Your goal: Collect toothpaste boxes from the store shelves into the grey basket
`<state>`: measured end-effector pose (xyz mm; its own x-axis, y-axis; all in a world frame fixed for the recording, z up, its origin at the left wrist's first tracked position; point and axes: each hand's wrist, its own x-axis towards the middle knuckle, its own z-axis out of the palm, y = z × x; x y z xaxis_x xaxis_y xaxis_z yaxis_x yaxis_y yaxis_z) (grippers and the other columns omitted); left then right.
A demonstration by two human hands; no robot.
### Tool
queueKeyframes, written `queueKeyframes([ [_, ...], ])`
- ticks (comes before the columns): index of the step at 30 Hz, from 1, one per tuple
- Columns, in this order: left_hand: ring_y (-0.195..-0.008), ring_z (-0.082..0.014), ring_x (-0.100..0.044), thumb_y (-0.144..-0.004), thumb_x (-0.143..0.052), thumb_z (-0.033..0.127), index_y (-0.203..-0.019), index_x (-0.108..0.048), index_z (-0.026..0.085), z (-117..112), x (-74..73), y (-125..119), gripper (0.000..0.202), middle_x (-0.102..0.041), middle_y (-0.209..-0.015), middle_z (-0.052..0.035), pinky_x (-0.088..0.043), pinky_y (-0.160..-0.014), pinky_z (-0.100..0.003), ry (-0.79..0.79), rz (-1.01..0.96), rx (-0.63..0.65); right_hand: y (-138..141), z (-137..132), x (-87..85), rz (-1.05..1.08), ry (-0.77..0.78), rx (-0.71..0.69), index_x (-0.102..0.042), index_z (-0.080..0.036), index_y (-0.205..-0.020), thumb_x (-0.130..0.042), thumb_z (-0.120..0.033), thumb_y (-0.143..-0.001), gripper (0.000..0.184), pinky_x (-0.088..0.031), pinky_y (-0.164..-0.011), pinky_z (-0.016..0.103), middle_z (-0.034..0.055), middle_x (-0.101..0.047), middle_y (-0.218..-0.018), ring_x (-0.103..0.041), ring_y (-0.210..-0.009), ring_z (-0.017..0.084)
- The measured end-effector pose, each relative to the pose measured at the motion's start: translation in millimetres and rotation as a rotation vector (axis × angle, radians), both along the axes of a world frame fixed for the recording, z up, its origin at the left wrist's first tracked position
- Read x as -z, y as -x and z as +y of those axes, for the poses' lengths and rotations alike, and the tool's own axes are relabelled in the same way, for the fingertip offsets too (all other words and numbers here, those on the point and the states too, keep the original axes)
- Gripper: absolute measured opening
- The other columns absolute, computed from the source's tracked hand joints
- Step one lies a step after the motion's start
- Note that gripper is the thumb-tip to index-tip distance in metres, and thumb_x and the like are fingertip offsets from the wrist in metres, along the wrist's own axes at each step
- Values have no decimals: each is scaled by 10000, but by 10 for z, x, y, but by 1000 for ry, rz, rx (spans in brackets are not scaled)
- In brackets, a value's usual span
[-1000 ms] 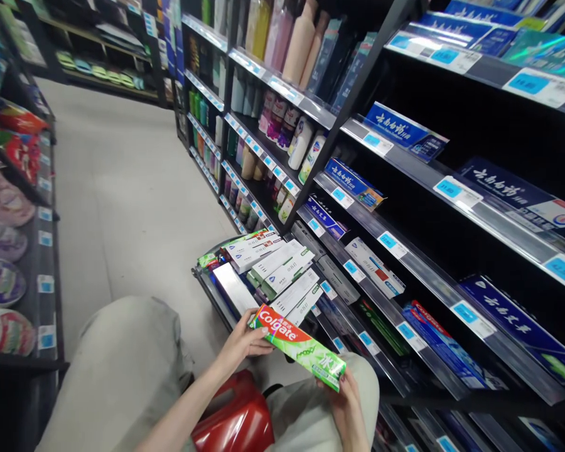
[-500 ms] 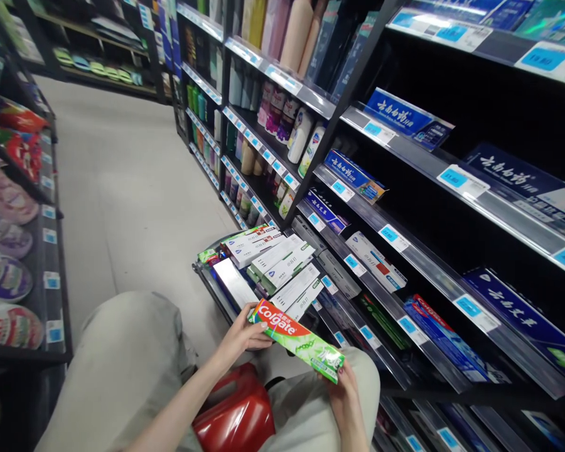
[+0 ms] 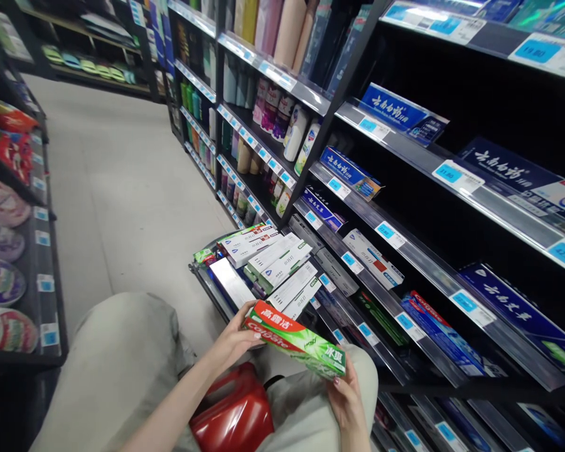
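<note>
A green and red Colgate toothpaste box (image 3: pixel 295 339) is held lengthwise above my lap. My left hand (image 3: pixel 239 342) grips its left end, fingers closed along the edge. Around its right end, my right hand (image 3: pixel 346 395) is closed, thumb at the lower corner. Two faces of the box show, with Chinese characters on the upper one. Just beyond it, a dark basket (image 3: pixel 202 276) carries several white toothpaste boxes (image 3: pixel 277 260) in a loose pile. Part of the basket is hidden behind the held box.
To the right, dark shelves bear blue toothpaste boxes (image 3: pixel 402 114) and a blue Colgate box (image 3: pixel 442 333). Bottles (image 3: pixel 295 132) stand on shelves farther back. A red glossy object (image 3: pixel 235 408) sits between my knees. Another shelf with bagged goods (image 3: pixel 4 273) lines the left side.
The toothpaste box has been rolled in my hands, so a different long face with Chinese characters now shows on top. Both hands still hold its ends. The view has shifted slightly.
</note>
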<state>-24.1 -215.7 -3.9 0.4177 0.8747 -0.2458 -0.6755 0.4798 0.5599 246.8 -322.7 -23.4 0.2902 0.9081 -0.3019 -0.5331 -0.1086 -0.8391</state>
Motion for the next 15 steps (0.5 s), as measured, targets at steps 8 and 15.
queueKeyframes([
  [8,-871,-183,-606,-479,-757,21,-968,-557,224,-14,-97,35,566,-641,-1125,-56,-495,-698,-263,-70,2,29,33,-19,-101,5,-40,-45,-669,-306,-1074,-826,-168,-468,642,-506,-795,313,26,-604,-1254,-604,-1000,222],
  [15,-855,-204,-584,-447,-811,154,-981,-584,178,20,-20,63,581,-650,-928,-15,-471,-743,-267,-404,380,233,-10,40,-67,74,-11,151,-698,-310,-974,-827,-223,-543,458,-522,-778,274,2,-696,-985,-634,-864,161],
])
